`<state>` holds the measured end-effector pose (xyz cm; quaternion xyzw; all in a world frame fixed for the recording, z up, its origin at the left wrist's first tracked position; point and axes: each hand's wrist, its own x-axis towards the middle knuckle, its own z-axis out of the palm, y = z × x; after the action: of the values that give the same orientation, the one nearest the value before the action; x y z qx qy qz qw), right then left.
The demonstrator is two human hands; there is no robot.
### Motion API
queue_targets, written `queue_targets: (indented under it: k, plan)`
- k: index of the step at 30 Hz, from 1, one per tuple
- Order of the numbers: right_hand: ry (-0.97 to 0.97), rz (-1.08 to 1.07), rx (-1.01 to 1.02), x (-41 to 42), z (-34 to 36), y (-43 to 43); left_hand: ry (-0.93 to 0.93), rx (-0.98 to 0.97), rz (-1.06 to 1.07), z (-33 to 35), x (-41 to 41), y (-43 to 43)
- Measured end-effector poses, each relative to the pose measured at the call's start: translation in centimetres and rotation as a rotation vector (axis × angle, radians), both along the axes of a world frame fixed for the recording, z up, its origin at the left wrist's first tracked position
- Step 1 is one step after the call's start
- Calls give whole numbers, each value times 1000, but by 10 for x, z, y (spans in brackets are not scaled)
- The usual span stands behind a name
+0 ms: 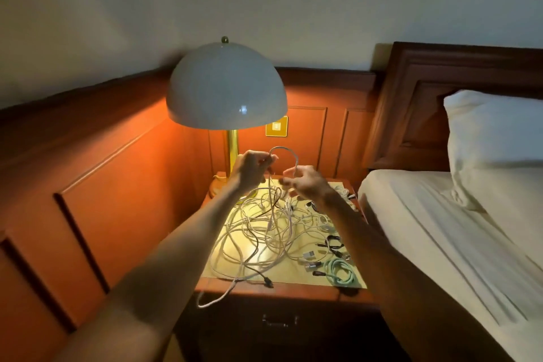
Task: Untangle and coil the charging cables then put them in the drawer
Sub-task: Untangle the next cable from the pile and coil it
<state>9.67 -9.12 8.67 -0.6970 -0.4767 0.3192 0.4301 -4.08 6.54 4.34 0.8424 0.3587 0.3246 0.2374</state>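
Early stage: one coil done, most cables knotted, drawer shut.
Left hand pinches a white cable lifted from the tangle on the nightstand; the cable arches across to the right hand, which pinches its other side; further right lies a finished green coil; nothing looks stowed yet.

No text, label, brand, number or sign can be read. The yellow wall switch plate beside the lamp shows no legible marking. The cable plugs on the nightstand are too small to read.
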Motion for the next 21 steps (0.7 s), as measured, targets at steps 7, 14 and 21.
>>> queue_targets:
  k: [7,14,21]
  plan:
    - [158,-97,98,-27,-29,36,-143,180,-43,51,-7,-29]
    - [315,-99,65,-12,-17,47,-79,-125,70,11,-16,-55]
    - [296,-162,219,5,5,40,-54,-412,-107,-13,-17,-60]
